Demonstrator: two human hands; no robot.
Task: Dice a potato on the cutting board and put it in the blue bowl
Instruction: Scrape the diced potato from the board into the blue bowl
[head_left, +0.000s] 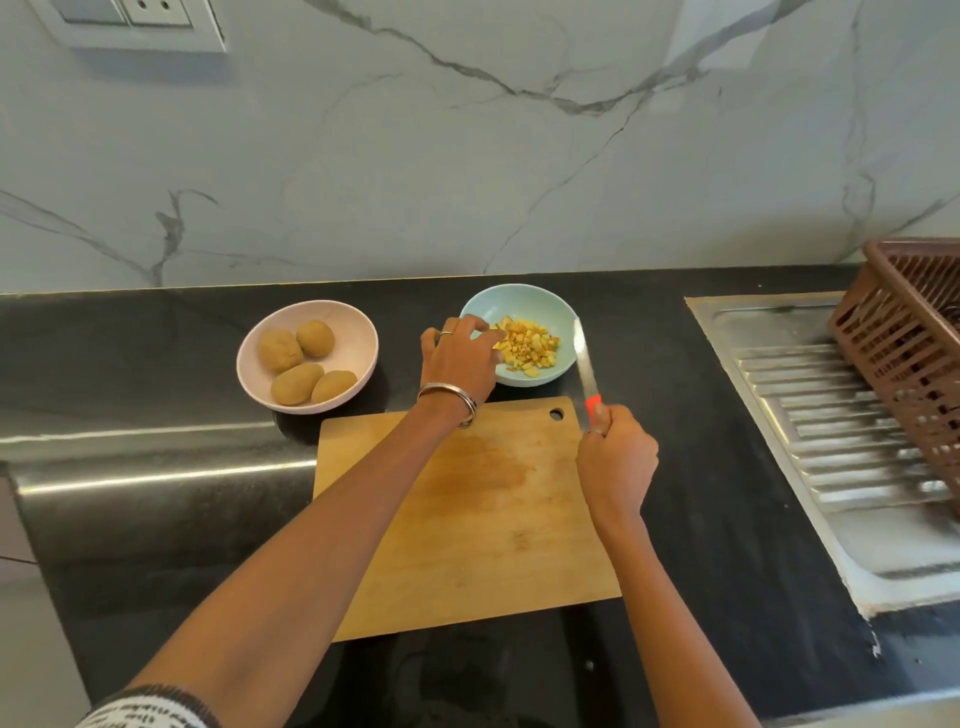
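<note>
- left hand (457, 358) reaches over the near left rim of the blue bowl (519, 306), fingers bent downward at the rim; whether its grip holds any pieces cannot be told.
- diced potato (530, 347) lies heaped inside the blue bowl.
- right hand (615, 457) has its grip clenched round the red handle of a knife (586, 364), blade pointing away beside the bowl's right edge.
- wooden cutting board (483, 519) sits on the dark worktop (701, 467), just before the bowl.
- pink bowl (358, 332) to the left holds four whole potatoes (304, 364).
- steel sink drainboard (831, 431) and brown basket (914, 338) stand at right.

Veined marble wall (467, 156), black counter (701, 467), steel sink (831, 426), perhaps drainboard only.
</note>
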